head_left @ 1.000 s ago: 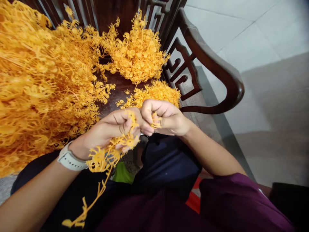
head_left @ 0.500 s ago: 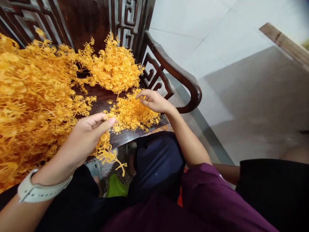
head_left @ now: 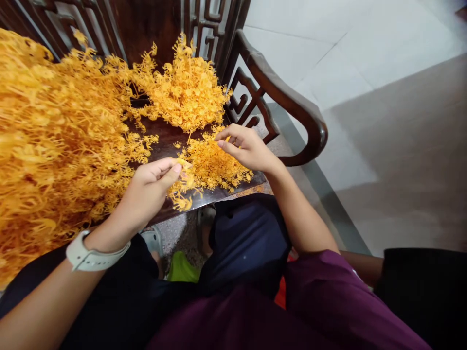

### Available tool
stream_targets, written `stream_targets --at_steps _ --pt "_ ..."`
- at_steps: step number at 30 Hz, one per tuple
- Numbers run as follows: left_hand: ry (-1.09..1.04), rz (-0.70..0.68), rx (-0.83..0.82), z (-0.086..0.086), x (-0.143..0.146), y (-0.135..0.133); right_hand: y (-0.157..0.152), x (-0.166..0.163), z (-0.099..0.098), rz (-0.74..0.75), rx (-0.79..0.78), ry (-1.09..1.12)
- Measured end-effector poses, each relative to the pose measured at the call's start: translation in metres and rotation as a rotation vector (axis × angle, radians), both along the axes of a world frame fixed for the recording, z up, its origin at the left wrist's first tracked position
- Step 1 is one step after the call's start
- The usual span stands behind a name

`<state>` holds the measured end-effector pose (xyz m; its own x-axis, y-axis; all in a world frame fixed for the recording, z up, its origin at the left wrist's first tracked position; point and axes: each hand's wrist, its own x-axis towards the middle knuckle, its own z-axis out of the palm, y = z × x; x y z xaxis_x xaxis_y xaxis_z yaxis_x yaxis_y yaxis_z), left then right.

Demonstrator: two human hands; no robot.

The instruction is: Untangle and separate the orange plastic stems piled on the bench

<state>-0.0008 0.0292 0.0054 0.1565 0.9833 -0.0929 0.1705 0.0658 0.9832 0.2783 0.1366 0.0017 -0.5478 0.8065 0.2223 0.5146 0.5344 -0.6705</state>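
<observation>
My left hand (head_left: 155,182), with a pale watch strap on its wrist, pinches a yellow-orange plastic flower sprig (head_left: 181,198) between thumb and fingertips. Small florets on thin stems hang from it over the seat's front edge. Just to the right lies a low pile of loose yellow florets (head_left: 215,163) on the dark wooden seat (head_left: 166,143). Over that pile, my right hand (head_left: 250,146) hovers with bent fingers, its thumb and forefinger slightly apart and nothing visible between them. A large heap of yellow sprigs (head_left: 65,141) covers the left side, and a smaller bunch (head_left: 189,92) stands behind.
A curved dark armrest (head_left: 288,107) and carved backrest (head_left: 146,29) bound the seat. Below are my knees, a green object (head_left: 182,267) and grey footwear (head_left: 152,239). Pale floor tiles (head_left: 310,43) spread right; someone's dark-clothed part (head_left: 423,291) shows at lower right.
The view has shifted, so the bench sits further right and higher. The held sprig has risen with my left hand and hangs closer to the floret pile. My right hand stays above the pile.
</observation>
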Motion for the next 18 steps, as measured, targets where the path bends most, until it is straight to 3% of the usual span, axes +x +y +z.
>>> stream_targets --at_steps 3,7,11,18 --pt "0.064 -0.037 0.074 0.002 0.003 -0.001 -0.025 -0.029 0.008 0.12 -0.116 0.236" --pt "0.181 -0.096 0.15 0.004 0.005 -0.006 -0.052 -0.059 0.014 0.215 -0.194 0.318" --pt "0.138 -0.079 0.13 0.004 0.006 -0.01 -0.054 -0.068 0.011 0.185 -0.226 0.445" --pt "0.126 -0.149 0.188 0.015 0.002 -0.007 -0.049 -0.07 0.008 0.222 -0.577 0.672"
